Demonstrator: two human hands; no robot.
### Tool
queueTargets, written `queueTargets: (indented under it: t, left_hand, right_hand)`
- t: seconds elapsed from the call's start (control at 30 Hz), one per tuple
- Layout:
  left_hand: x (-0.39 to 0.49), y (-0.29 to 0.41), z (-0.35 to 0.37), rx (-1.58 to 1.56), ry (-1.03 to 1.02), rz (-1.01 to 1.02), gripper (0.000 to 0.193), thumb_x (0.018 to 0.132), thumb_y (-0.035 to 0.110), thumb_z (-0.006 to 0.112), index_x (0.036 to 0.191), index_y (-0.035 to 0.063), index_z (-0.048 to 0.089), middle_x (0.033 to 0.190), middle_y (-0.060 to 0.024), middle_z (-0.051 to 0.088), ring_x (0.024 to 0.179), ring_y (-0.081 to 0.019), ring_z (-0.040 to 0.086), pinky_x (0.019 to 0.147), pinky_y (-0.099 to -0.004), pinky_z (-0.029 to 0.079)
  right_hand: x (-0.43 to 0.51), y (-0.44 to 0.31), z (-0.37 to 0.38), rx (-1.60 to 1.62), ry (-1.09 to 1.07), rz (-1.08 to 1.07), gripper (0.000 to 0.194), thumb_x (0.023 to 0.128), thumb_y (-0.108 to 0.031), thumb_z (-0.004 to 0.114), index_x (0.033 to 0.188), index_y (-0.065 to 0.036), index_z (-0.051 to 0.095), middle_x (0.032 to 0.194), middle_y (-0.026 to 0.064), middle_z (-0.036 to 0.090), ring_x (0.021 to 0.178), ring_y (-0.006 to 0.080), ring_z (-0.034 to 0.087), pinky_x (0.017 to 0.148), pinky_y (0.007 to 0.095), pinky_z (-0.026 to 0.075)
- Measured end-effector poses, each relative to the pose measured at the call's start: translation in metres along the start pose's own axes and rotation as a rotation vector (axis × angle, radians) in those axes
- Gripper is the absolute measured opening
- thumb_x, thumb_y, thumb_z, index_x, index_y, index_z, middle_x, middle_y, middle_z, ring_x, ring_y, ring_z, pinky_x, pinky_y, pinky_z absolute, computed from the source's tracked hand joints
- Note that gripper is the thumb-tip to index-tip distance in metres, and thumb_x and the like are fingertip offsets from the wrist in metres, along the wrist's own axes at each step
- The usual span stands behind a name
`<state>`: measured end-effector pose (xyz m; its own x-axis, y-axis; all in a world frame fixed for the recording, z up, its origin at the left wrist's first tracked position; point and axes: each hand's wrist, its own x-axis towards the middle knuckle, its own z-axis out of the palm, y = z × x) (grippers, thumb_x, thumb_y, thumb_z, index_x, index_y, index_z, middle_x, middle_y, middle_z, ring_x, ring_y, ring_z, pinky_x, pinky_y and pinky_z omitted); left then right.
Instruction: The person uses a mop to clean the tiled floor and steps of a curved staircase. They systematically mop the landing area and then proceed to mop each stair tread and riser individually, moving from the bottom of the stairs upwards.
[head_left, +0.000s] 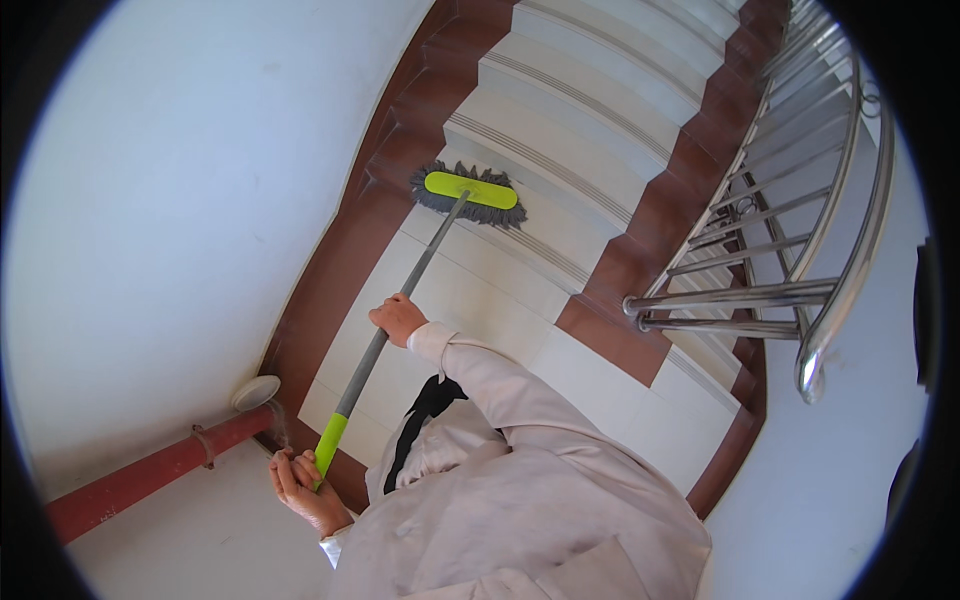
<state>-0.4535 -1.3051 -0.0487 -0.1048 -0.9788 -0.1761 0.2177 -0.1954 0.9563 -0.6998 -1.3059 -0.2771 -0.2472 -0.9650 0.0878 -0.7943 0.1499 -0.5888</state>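
A dust mop (471, 190) with a lime-green plate and grey fringe lies across a pale tiled step at the wall side of a staircase. Its grey pole (429, 253) slants down to my body. Around the middle of the pole my right hand (397, 319) is closed. My left hand (304, 487) is lower, at the end of the lime-green grip (328, 446), its fingers curled loosely about it. Both arms wear light beige sleeves. A black strip (420, 420) hangs at the front of my clothing.
Pale steps (577, 90) with grooved edges and red-brown side borders (420, 112) run beyond the mop. A stainless steel railing (847, 300) stands on the right. On the left are a white wall (202, 187), a red pipe (165, 472) and a round white fixture (256, 392).
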Motion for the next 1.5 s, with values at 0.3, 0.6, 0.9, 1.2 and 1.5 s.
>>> queueTargets:
  t: [0.3, 0.6, 0.9, 1.2, 1.5]
  left_hand:
    - [-0.009, 0.002, 0.009, 0.01, 0.134, -0.116, 0.013, 0.095, 0.011, 0.044, 0.095, -0.0006, 0.05, 0.047, 0.0025, 0.021, 0.043, -0.0066, 0.021, 0.067, -0.0257, 0.04]
    - [-0.091, -0.011, 0.027, 0.004, 0.237, -0.069, 0.013, 0.095, 0.012, 0.046, 0.094, 0.0002, 0.051, 0.046, 0.0029, 0.018, 0.042, -0.0066, 0.019, 0.064, -0.0245, 0.039]
    - [-0.239, -0.025, 0.011, -0.065, 0.351, -0.12, 0.02, 0.095, 0.023, 0.051, 0.093, 0.0025, 0.051, 0.041, 0.0035, 0.02, 0.038, -0.0067, 0.017, 0.056, -0.0246, 0.032]
    - [-0.315, -0.07, 0.013, -0.019, 0.299, -0.273, 0.017, 0.094, 0.019, 0.051, 0.091, 0.0029, 0.055, 0.04, 0.0035, 0.022, 0.036, -0.0071, 0.02, 0.053, -0.0251, 0.033]
    - [-0.313, -0.04, 0.012, -0.018, 0.211, 0.15, 0.017, 0.089, 0.006, 0.048, 0.105, 0.0042, 0.051, 0.059, 0.0009, 0.033, 0.059, -0.0109, 0.039, 0.083, -0.0354, 0.042]
  right_hand:
    - [-0.005, 0.013, -0.005, -0.03, -0.095, -0.014, 0.009, 0.076, -0.003, 0.053, 0.074, -0.011, 0.057, 0.076, 0.0055, 0.062, 0.09, 0.0239, 0.058, 0.09, 0.0377, 0.038]
    - [-0.057, 0.047, -0.014, 0.004, -0.094, -0.06, 0.009, 0.075, -0.004, 0.053, 0.073, -0.013, 0.057, 0.075, 0.0046, 0.061, 0.088, 0.0242, 0.056, 0.091, 0.0401, 0.037]
    - [-0.261, 0.061, -0.046, 0.235, 0.056, -0.15, 0.021, 0.066, -0.003, 0.063, 0.077, -0.016, 0.05, 0.074, 0.0019, 0.052, 0.083, 0.0244, 0.052, 0.084, 0.0403, 0.036]
    - [-0.383, 0.109, -0.077, 0.091, -0.329, -0.015, 0.012, 0.069, -0.008, 0.064, 0.076, -0.016, 0.057, 0.071, 0.0027, 0.061, 0.08, 0.026, 0.057, 0.075, 0.0415, 0.037]
    - [-0.278, 0.063, -0.051, 0.071, -0.329, -0.112, 0.017, 0.066, -0.006, 0.065, 0.074, -0.017, 0.054, 0.067, 0.0018, 0.059, 0.075, 0.0238, 0.056, 0.074, 0.0379, 0.037]
